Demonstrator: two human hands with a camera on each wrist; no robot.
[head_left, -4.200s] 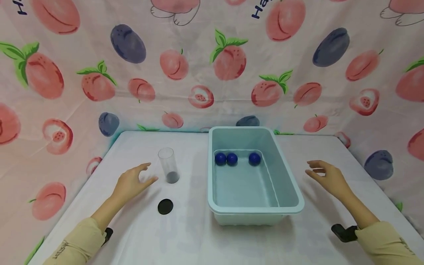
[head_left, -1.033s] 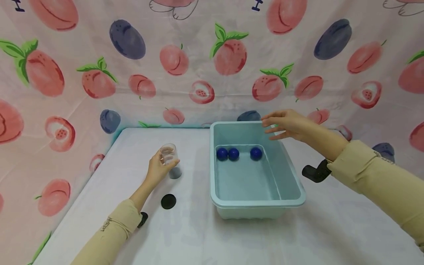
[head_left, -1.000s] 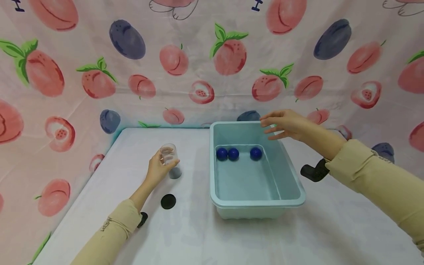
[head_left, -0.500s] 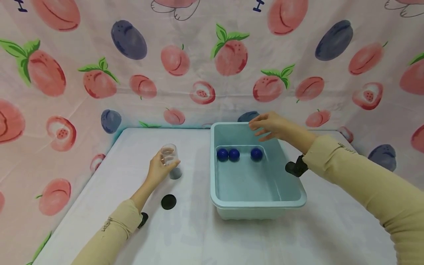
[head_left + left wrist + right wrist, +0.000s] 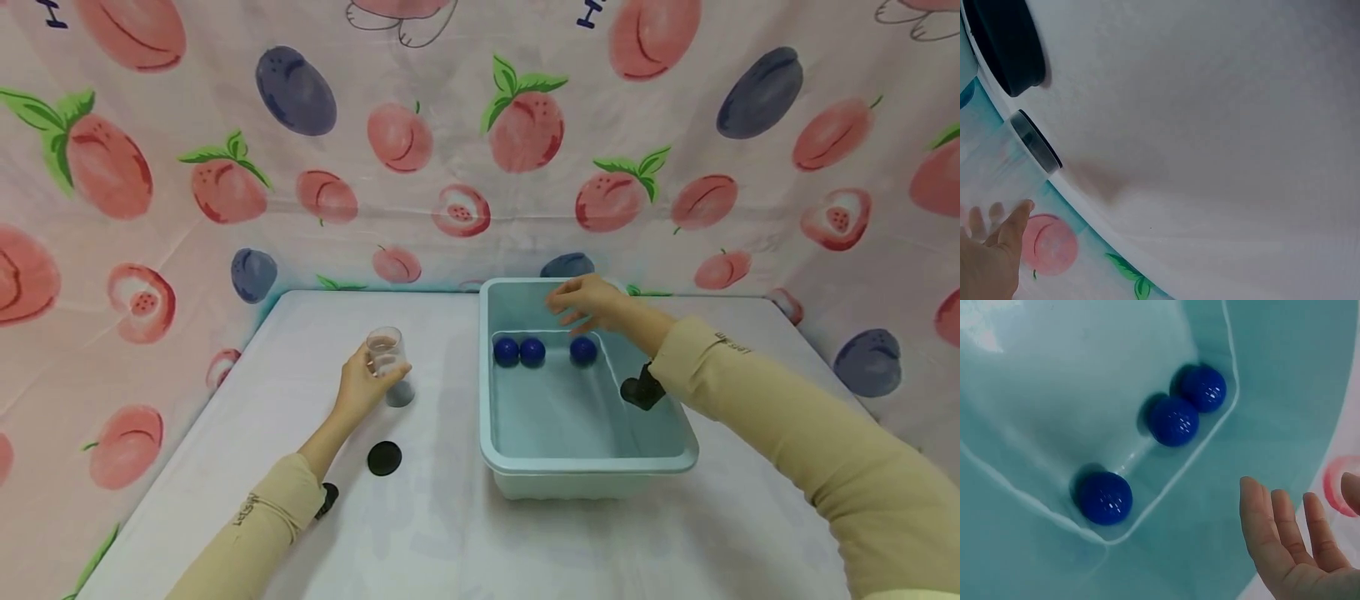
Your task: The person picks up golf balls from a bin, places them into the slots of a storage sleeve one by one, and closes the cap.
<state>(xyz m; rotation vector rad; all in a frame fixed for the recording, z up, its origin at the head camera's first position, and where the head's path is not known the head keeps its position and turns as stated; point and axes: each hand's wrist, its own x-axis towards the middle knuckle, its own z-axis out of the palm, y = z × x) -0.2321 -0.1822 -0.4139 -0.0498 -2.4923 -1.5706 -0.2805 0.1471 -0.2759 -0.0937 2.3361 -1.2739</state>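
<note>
My left hand [image 5: 360, 385] grips a clear cylindrical container [image 5: 386, 346], which stands upright with a dark grey bottom [image 5: 401, 394]. In the left wrist view, the fingers wrap the clear wall. A round black lid [image 5: 385, 458] lies on the table nearer to me. My right hand [image 5: 592, 302] hovers over the far part of the pale blue bin [image 5: 588, 465], fingers loosely bent, holding nothing. Inside the bin, three blue balls [image 5: 583, 351] rest by the far end. Two touch each other at the left; the third sits apart, below my right hand.
A white-covered table [image 5: 450, 542] carries everything. Behind it hangs a fruit-print cloth [image 5: 450, 142]. The bin's raised walls surround the balls. A black wrist-worn device [image 5: 642, 388] hangs beneath the right sleeve, over the bin.
Over four seconds, my left hand has moved to the container and taken hold of it. My right hand has come from the right side and, lately, further left and lower over the bin.
</note>
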